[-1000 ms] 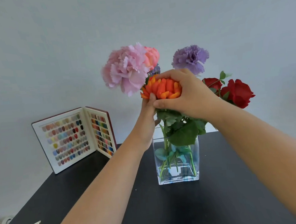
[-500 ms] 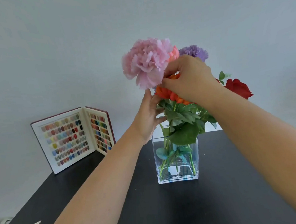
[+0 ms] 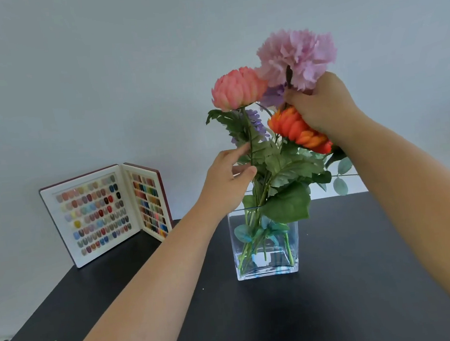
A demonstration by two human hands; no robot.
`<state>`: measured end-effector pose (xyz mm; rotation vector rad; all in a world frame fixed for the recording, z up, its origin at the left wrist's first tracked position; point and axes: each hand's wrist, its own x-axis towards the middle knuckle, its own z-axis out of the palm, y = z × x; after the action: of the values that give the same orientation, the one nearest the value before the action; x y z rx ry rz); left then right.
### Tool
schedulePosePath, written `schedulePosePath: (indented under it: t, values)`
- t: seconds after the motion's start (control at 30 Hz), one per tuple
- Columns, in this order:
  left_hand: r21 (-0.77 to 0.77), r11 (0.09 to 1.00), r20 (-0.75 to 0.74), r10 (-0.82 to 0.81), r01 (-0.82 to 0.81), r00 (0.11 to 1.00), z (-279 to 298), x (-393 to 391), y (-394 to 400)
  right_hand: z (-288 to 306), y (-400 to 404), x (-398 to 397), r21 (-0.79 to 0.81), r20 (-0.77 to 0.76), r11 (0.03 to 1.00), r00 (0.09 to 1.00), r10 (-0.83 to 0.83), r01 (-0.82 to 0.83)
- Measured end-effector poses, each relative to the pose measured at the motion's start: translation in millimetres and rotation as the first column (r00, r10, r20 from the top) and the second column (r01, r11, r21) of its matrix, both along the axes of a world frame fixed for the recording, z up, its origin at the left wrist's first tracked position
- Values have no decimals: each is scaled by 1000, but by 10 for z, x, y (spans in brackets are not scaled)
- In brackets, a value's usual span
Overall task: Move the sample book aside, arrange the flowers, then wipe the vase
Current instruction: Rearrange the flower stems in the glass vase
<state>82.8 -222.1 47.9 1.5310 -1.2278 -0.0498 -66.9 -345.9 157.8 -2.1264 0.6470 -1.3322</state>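
Standing upright in the glass vase [image 3: 266, 251] on the dark surface [image 3: 340, 296], the coral flower [image 3: 238, 88] has its stem pinched by the left hand [image 3: 226, 181], while the right hand [image 3: 319, 106] grips the pink carnation [image 3: 296, 53] just above, sample book [image 3: 104, 212] well left.

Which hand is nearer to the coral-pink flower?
The left. The left hand pinches the stem just below the coral-pink flower. The right hand is off to the flower's right, gripping the stem under the pale pink carnation.
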Motion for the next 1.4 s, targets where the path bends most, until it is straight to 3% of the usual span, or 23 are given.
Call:
schedulePosePath:
  t: [0.1,0.23,0.6,0.67,0.77,0.83,1.1,1.2,1.4]
  values:
    - [-47,992,0,118,-118,993,-36,33,-33,164,24,2,-132,-3,991,1000,27,-27]
    - [-60,977,37,209,-207,977,-49,27,-82,335,0,47,-226,-13,972,998,-64,59]
    - [-52,954,240,299,-295,923,124,27,-135,720,65,9,-255,81,965,994,77,-54]
    - [-54,953,167,302,-297,939,198,60,-97,777,70,4,-266,60,963,996,65,-47]
    - [-52,964,-72,258,-262,964,293,129,-27,816,50,-21,-230,54,971,996,73,-59]
    - [-4,959,-102,282,-284,954,322,208,17,830,10,-61,-209,75,976,994,73,-56]
    - [136,938,31,318,-320,947,372,282,123,971,-15,-184,-221,156,975,985,67,-31]
    - [141,935,143,307,-326,941,431,241,182,994,6,-185,-240,152,971,987,50,-13]
    - [111,955,203,250,-276,947,561,164,231,1029,7,-244,-234,171,972,984,38,3]
